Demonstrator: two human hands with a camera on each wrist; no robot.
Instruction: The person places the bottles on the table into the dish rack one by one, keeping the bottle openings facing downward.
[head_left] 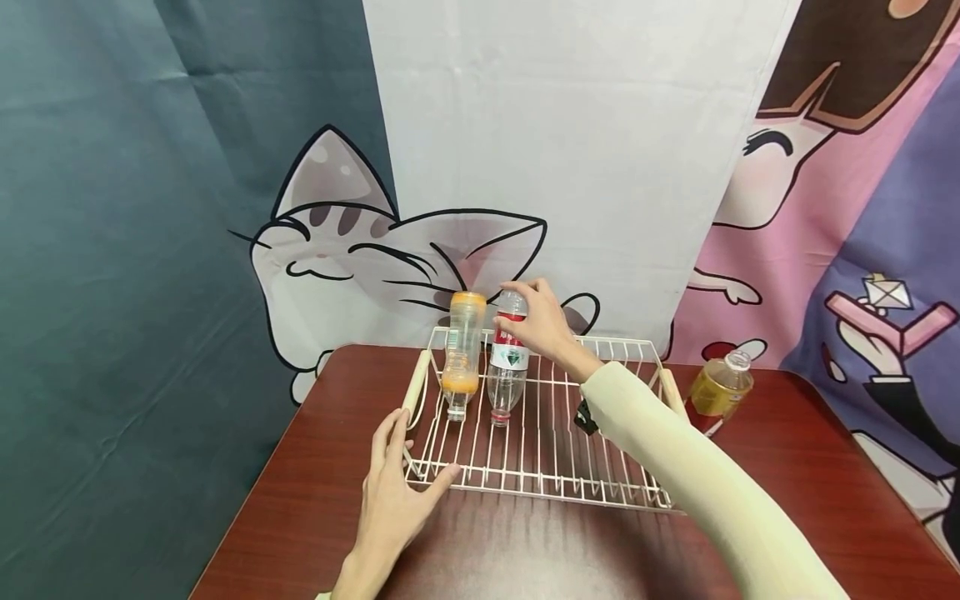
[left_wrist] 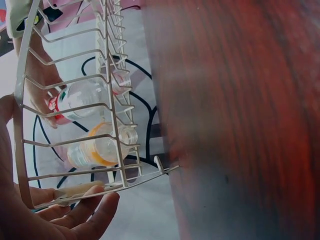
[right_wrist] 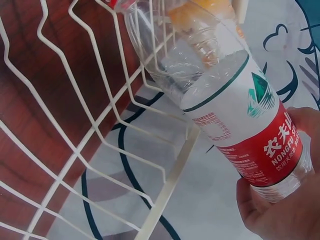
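A white wire rack (right_wrist: 172, 175) with pale side handles stands on the table. My left hand (head_left: 393, 500) grips its near left corner, thumb at the front rail and fingers by the left handle (head_left: 416, 385). With thumb and fingers around the base end, my right hand (head_left: 542, 323) holds a clear plastic water bottle (head_left: 510, 358) with a red and white label. That bottle is upside down, its red-ringed neck low among the wires. To its left, a clear bottle with orange bands (head_left: 463, 333) also stands neck-down in the rack.
On the reddish-brown table (head_left: 322, 450), right of the rack, is a bottle with a yellow label (head_left: 720, 387), leaning in view. A printed cloth (head_left: 585, 125) with cartoon figures hangs behind the table. A black object (head_left: 586, 418) shows by the right sleeve.
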